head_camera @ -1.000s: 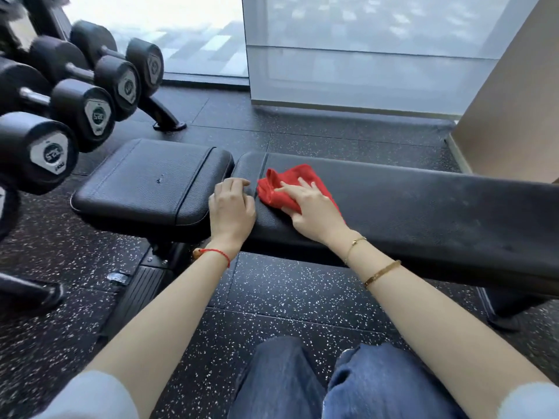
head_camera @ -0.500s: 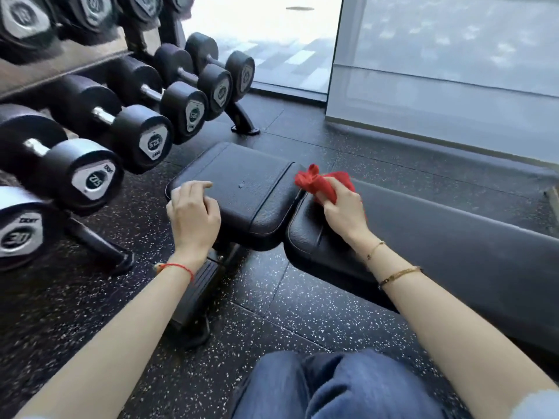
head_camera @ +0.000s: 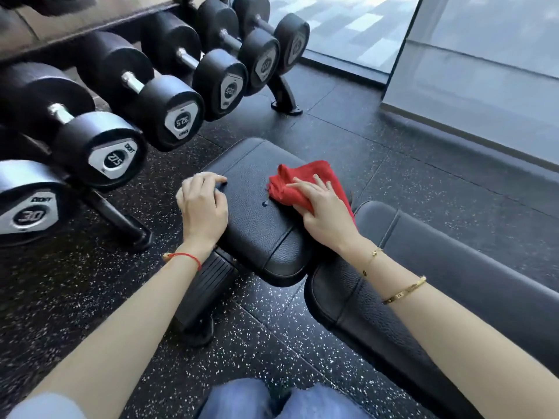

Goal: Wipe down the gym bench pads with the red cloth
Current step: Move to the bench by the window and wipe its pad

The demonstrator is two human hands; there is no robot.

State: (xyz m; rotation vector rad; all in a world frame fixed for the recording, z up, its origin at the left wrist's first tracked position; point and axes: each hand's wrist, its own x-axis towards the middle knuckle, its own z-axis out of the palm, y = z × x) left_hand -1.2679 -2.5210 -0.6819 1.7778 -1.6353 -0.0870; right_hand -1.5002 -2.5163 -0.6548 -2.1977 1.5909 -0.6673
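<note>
The black gym bench has a short seat pad [head_camera: 260, 225] in the middle of the view and a long back pad [head_camera: 453, 267] running off to the lower right. A crumpled red cloth [head_camera: 305, 179] lies on the seat pad's right half. My right hand [head_camera: 326, 213] presses flat on the cloth, fingers spread over it. My left hand [head_camera: 202, 207] rests on the seat pad's left edge with curled fingers, holding nothing. A small dark spot [head_camera: 264, 203] marks the pad just left of the cloth.
A rack of several black dumbbells [head_camera: 169, 110] stands close on the left, its foot [head_camera: 127, 225] on the speckled rubber floor [head_camera: 393, 176]. The bench's frame [head_camera: 205, 291] sits under the seat pad. A glass wall [head_camera: 472, 71] is behind. My jeans-clad knees [head_camera: 272, 400] are at the bottom.
My right hand carried the red cloth from the end of the back pad onto the seat pad. My left hand shifted to the seat pad's left edge. The view turned left toward the dumbbells.
</note>
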